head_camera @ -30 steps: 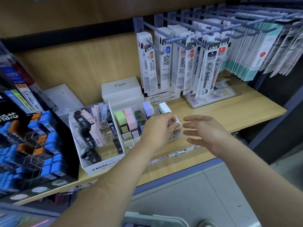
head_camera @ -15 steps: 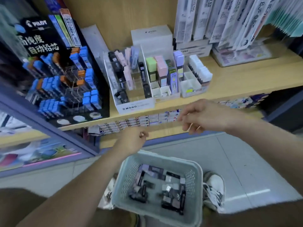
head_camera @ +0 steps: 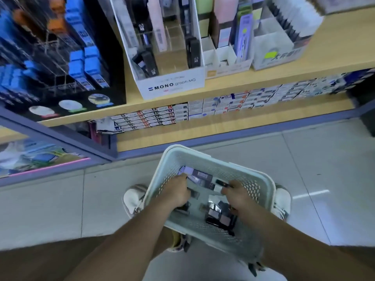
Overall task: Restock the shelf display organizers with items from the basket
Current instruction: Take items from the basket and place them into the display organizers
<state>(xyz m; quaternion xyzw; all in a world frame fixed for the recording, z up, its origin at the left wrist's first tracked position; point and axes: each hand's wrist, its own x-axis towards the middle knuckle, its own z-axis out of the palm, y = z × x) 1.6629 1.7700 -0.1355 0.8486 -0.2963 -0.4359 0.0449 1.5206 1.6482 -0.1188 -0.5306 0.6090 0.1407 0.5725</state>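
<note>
A pale green perforated basket (head_camera: 261, 185) sits on the floor between my shoes and holds several small black and lilac lead cases (head_camera: 217, 214). Both hands are down inside it. My left hand (head_camera: 176, 192) is curled over the cases at the left, its fingertips by a lilac case (head_camera: 189, 171) and a dark case showing under the palm. My right hand (head_camera: 236, 196) pinches a slim black case (head_camera: 223, 183). Above, on the shelf, stand the white MONO graph organizer (head_camera: 172, 84), a white divided organizer (head_camera: 227, 64) and a third organizer (head_camera: 278, 55).
A black display of blue and orange lead cases (head_camera: 81, 63) fills the shelf's left. Small boxes (head_camera: 152, 116) are stacked on the lower shelf behind its wooden edge (head_camera: 203, 136). Grey tiled floor (head_camera: 324, 159) lies right of the basket.
My view has dropped from the shelf to the basket. Both hands have come down from shelf height into the basket and closed on cases.
</note>
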